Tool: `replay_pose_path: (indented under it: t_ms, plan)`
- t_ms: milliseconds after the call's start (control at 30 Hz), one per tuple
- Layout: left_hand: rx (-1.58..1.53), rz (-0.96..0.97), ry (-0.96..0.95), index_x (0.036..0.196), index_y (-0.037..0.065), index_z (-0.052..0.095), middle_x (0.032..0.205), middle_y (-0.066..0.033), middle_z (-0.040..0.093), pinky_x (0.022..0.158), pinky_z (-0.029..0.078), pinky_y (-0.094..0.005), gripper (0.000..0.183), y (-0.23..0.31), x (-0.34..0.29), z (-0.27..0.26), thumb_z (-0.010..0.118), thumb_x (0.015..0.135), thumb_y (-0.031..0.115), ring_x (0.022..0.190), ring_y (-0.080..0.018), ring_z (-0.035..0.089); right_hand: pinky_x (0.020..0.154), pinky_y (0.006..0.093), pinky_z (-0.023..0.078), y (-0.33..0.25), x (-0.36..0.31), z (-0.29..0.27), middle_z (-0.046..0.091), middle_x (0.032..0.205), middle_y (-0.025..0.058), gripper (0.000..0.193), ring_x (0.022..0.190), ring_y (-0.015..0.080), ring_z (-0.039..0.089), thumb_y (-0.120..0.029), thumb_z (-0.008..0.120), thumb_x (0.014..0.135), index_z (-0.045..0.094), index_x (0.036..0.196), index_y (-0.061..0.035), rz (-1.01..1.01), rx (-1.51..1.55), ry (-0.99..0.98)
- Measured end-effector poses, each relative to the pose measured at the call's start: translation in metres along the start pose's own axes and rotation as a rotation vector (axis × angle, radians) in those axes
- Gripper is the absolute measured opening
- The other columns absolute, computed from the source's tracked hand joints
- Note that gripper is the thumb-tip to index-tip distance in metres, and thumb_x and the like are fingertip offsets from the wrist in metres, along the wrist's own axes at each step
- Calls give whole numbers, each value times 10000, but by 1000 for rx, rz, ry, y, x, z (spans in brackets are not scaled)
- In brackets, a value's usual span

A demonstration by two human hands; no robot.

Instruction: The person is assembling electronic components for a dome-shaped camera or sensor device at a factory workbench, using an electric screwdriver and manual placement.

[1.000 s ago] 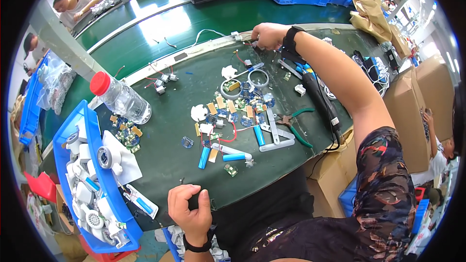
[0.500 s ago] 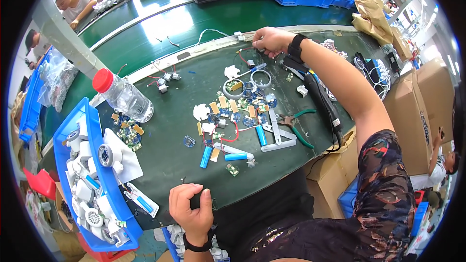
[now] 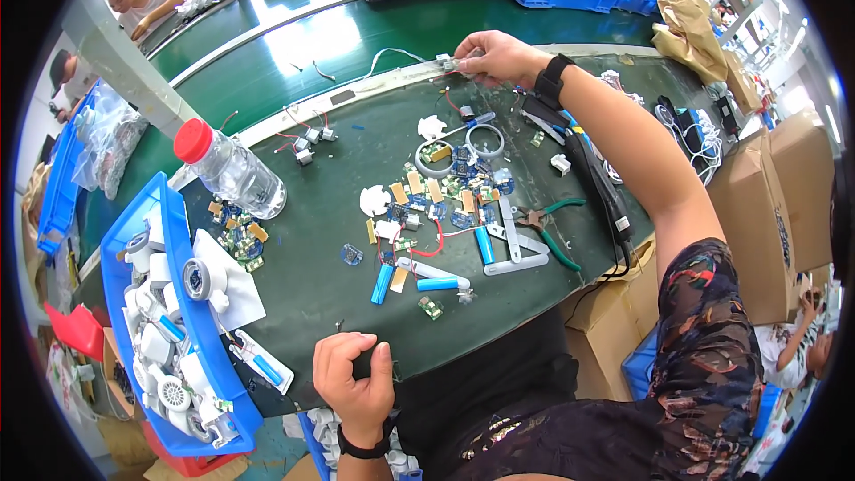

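My right hand (image 3: 503,61) reaches to the far edge of the dark green work mat, its fingertips pinched together. What they pinch is mostly hidden. Beside them, on the pale rim, lies a small silver-grey part (image 3: 444,62) with a white wire trailing left. Just below is a small motor (image 3: 467,113) with a red wire. At the near mat edge my left hand (image 3: 354,383) is loosely curled, thumb apart from the fingers, with nothing visible in it. Farther in lie a pile of small circuit boards (image 3: 461,163), blue cylindrical batteries (image 3: 381,285) and grey plastic strips (image 3: 517,264).
Left stand a blue bin (image 3: 116,276) of white housings and a red-lidded clear jar (image 3: 236,174). Several small motors (image 3: 312,135) lie near the far rim. Green-handled pliers (image 3: 557,236) and a black corded tool (image 3: 588,174) are right. A green conveyor (image 3: 401,22) runs behind; other people sit beyond.
My right hand has moved slightly left and away from me, up to the silver-grey part on the rim. My left hand has stayed nearly still. The whole view has shifted a little.
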State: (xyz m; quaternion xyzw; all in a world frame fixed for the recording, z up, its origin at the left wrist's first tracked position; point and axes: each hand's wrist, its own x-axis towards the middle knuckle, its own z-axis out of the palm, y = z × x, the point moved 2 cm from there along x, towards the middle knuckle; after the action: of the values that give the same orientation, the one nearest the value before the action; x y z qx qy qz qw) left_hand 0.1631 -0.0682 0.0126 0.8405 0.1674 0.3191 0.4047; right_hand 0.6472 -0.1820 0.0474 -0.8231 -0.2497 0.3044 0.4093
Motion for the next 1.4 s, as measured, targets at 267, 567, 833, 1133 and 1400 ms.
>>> replay_pose_path:
  t_ms: [267, 567, 833, 1133, 1400]
  plan:
    - [7, 5, 5, 909, 25, 637, 884, -115, 657, 781, 491, -355, 159, 1, 1, 0, 746, 793, 17, 828, -269, 622, 697, 298, 582, 13, -7, -14, 672, 1135, 118, 592, 853, 158, 649, -121, 710, 922, 454, 1448, -34, -6, -57, -18]
    - [50, 33, 22, 904, 22, 644, 880, -117, 663, 778, 492, -358, 150, 4, -1, 3, 746, 794, 25, 824, -275, 623, 970, 424, 517, 24, -57, -19, 613, 1285, 229, 842, 1158, 352, 623, -128, 855, 696, 451, 1427, -23, -179, -812, 132]
    - [71, 61, 29, 898, 34, 663, 882, -114, 676, 771, 504, -364, 147, 5, 2, 3, 749, 781, 15, 834, -284, 640, 944, 465, 516, 47, -69, -36, 682, 1130, 207, 452, 1125, 379, 624, -80, 776, 730, 660, 1166, -54, -278, -996, 195]
    - [123, 53, 60, 884, 30, 662, 874, -107, 673, 766, 500, -367, 131, 6, -2, 1, 753, 790, 29, 831, -284, 635, 1042, 433, 470, -25, -58, 10, 569, 1306, 185, 683, 1248, 363, 535, -228, 840, 711, 591, 1344, -167, -504, -1108, 192]
    - [105, 48, 60, 883, 32, 665, 873, -103, 675, 759, 497, -364, 127, 7, 0, 8, 761, 803, 56, 827, -280, 633, 1114, 410, 435, -13, 5, 22, 435, 1506, 191, 854, 1366, 354, 463, -70, 868, 617, 566, 1408, -182, -313, -836, -153]
